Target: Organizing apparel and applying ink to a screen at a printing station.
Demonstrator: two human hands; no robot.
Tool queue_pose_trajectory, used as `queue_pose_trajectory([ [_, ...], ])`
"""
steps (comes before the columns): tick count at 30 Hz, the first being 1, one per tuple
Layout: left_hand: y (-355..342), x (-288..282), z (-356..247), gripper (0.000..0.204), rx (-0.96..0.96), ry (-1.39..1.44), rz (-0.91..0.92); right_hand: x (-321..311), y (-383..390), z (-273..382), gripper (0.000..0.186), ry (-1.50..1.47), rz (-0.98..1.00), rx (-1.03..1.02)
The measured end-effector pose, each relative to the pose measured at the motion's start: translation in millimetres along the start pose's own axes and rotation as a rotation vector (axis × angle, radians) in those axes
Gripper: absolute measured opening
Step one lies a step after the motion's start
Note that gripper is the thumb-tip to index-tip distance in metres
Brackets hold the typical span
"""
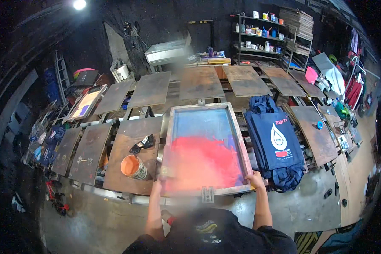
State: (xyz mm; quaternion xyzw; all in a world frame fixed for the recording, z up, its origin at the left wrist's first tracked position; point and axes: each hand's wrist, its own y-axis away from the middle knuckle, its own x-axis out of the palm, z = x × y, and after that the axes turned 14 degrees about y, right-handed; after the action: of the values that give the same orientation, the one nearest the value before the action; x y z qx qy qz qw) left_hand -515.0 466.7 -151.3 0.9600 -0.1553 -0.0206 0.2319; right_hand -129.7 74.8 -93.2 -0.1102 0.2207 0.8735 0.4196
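Observation:
Straight in front of me lies a screen printing frame [237, 135] with a wooden rim. Its mesh is blue at the far end and covered with red and orange ink [203, 163] over the near part. My right hand [256, 180] is closed around the frame's near right corner. At the near left corner my left hand [157, 185] grips the rim, its fingers partly hidden and blurred by a hazy patch. Metal hinge clamps [207, 194] sit at the middle of the near and far rims. What lies beneath the frame is hidden.
Left of the frame, an open tub of orange ink [133, 167] and a crumpled black rag [142, 144] rest on a brown board [118, 137]. Navy printed bags [275, 144] are stacked at the right. More boards [201, 82] line the far side, before a shelf of containers [262, 38].

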Motion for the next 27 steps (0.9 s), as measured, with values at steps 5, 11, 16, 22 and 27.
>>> queue_pose_trajectory([
  [5,-3.7,2.1,12.8,0.056,-0.013,0.016,-0.002,-0.4,-3.6,-6.2,0.033,-0.012,0.009,-0.010],
  [11,-0.2,0.6,23.7,0.060,-0.098,0.023,0.050,6.2,-7.1,-25.7,0.037,-0.072,0.029,-0.028],
  [16,-2.1,5.0,35.0,0.064,-0.005,0.074,0.014,11.0,-4.0,-27.7,0.042,-0.003,-0.009,-0.023],
  [22,18.3,6.8,20.9,0.063,-0.078,0.008,0.048,9.4,6.5,-14.3,0.036,-0.048,0.034,-0.010],
  [27,26.5,15.0,8.5,0.058,0.010,0.015,0.074,13.7,7.0,-10.7,0.043,-0.084,0.007,-0.001],
])
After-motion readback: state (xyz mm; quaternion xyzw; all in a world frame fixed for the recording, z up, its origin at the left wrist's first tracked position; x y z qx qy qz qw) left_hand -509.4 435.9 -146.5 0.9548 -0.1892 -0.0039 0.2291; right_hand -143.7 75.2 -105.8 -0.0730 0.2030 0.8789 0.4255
